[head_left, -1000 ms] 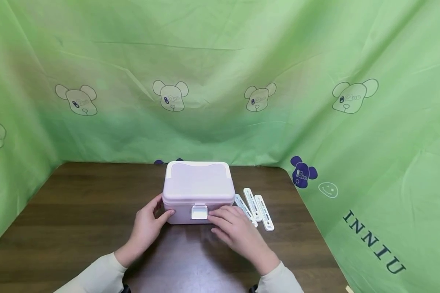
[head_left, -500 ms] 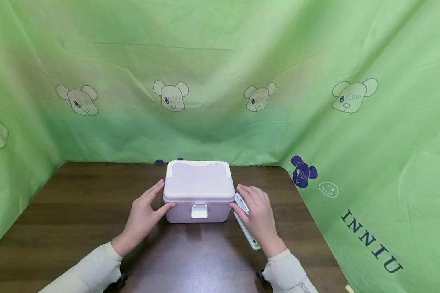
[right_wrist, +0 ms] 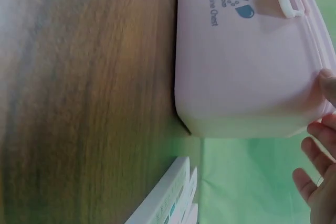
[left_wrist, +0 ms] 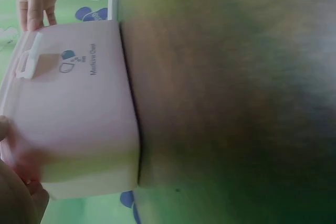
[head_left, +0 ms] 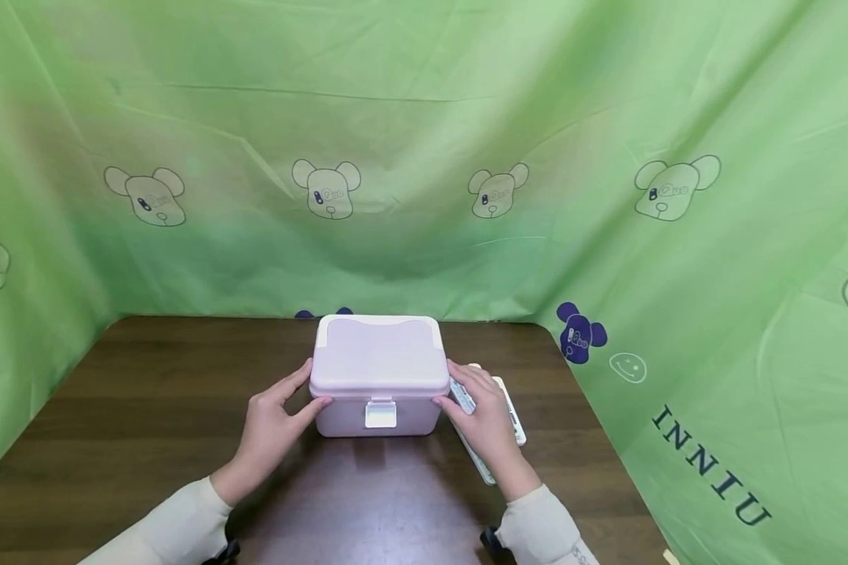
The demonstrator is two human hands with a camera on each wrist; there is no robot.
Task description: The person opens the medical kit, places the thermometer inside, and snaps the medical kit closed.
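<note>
A pale pink medicine chest [head_left: 378, 357] sits on the table with its lid down, and its front latch [head_left: 380, 414] sticks outward. My left hand [head_left: 268, 431] grips the lid's left front corner, thumb on the front and fingers along the side. At the opposite corner my right hand [head_left: 486, 428] holds the lid the same way; in the right wrist view its thumb [right_wrist: 328, 85] lies at the lid seam. Printed pills and "Medicine Chest" mark the front. White thermometer strips [head_left: 512, 412] lie beside the chest, partly hidden under my right hand.
The dark wooden table [head_left: 155, 408] reaches back to a green curtain [head_left: 410, 259] with bear prints, which also hangs along both sides. In the right wrist view the strips [right_wrist: 170, 195] lie close together near the chest's side.
My right hand has left the latch for the lid's right corner. My left hand has shifted up to the lid's rim. One thermometer strip has slid toward the front.
</note>
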